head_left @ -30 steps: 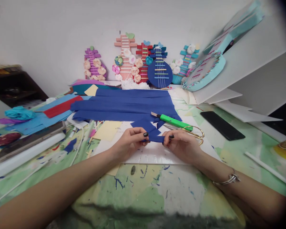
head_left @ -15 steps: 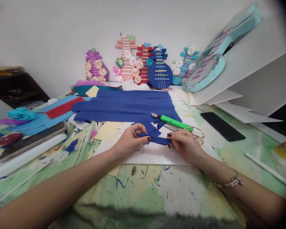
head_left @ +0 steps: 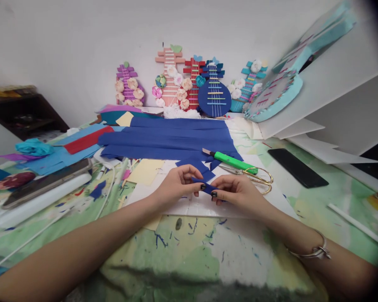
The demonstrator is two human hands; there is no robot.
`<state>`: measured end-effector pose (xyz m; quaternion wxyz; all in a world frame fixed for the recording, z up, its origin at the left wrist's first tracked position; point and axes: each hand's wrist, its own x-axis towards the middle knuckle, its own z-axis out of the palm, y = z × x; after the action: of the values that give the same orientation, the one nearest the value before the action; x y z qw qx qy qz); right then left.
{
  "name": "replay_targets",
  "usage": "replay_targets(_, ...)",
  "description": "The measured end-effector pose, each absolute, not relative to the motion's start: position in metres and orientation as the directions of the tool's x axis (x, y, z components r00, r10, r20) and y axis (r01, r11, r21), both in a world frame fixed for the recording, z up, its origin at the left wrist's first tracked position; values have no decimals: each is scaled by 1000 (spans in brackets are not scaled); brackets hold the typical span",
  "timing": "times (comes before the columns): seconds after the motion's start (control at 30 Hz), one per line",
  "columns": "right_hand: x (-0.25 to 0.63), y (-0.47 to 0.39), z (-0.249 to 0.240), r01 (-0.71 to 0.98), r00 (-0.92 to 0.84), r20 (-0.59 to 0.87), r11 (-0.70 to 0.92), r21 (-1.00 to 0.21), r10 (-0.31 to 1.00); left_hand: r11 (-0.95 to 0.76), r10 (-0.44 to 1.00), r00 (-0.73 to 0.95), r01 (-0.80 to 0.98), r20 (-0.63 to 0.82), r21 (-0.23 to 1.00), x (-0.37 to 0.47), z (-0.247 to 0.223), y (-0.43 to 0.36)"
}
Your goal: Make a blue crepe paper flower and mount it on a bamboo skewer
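Between my two hands is a narrow strip of dark blue crepe paper (head_left: 208,188), held above a white board (head_left: 189,206). My left hand (head_left: 180,184) pinches its left end between thumb and fingers. My right hand (head_left: 234,189) grips the strip close by, the fingertips of both hands nearly meeting and partly hiding it. Just behind lie cut blue scraps (head_left: 193,164). A green craft knife (head_left: 229,160) with its blade out rests beyond my right hand, beside gold-handled scissors (head_left: 261,178).
Wide blue sheets (head_left: 173,136) spread across the table's back. Decorated lute-shaped crafts (head_left: 214,98) lean on the wall. A black phone (head_left: 297,167) and a white stick (head_left: 355,224) lie right; another phone (head_left: 47,184) rests left near a white cable (head_left: 106,195). White boards (head_left: 327,100) stand right.
My right hand has moved left along the strip, closer to my left hand, so less of the strip shows between them. The whole view has shifted slightly.
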<state>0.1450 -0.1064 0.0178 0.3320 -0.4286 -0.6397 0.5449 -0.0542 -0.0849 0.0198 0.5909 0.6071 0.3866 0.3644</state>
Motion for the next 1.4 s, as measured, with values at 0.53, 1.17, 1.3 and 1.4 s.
replay_targets(0.53, 152, -100, 16, 149, -392, -95, -39, -988, 915, 147, 890, 436, -5, -130, 989, -58, 21, -82)
replay_targets(1.17, 154, -98, 18, 137, -403, -142, -93, -986, 904, 268, 872, 436, -48, -221, 962, -57, 20, -80)
replay_targets(1.3, 155, -97, 19, 146, -413, -139, -86, -986, 900, 247, 887, 414, -48, -206, 968, -57, 19, -81)
replay_targets(1.4, 154, -98, 20, 136, -434, -151, -100, -986, 888, 216, 895, 405, -28, -186, 976, -56, 18, -82)
